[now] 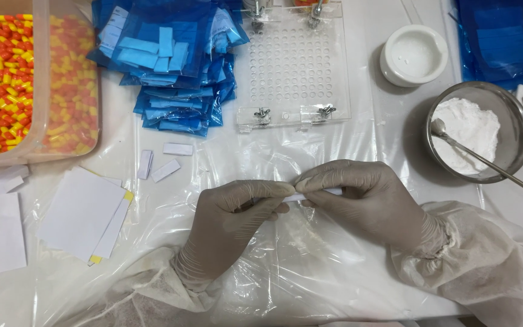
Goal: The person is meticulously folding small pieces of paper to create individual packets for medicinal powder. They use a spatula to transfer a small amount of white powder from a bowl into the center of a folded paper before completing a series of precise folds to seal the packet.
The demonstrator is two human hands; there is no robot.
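Note:
Both my hands wear pale gloves and meet near the middle of the plastic-covered table. My left hand and my right hand pinch a small white folded paper slip between their fingertips, one at each end. The slip is mostly hidden by the fingers. Three more small white slips lie loose to the upper left of my left hand.
A clear tub of orange-yellow capsules stands far left. Blue sachets are heaped at the back, beside a clear perforated capsule-filling tray. A white mortar, a steel bowl of white powder with a spatula, and white cards are around.

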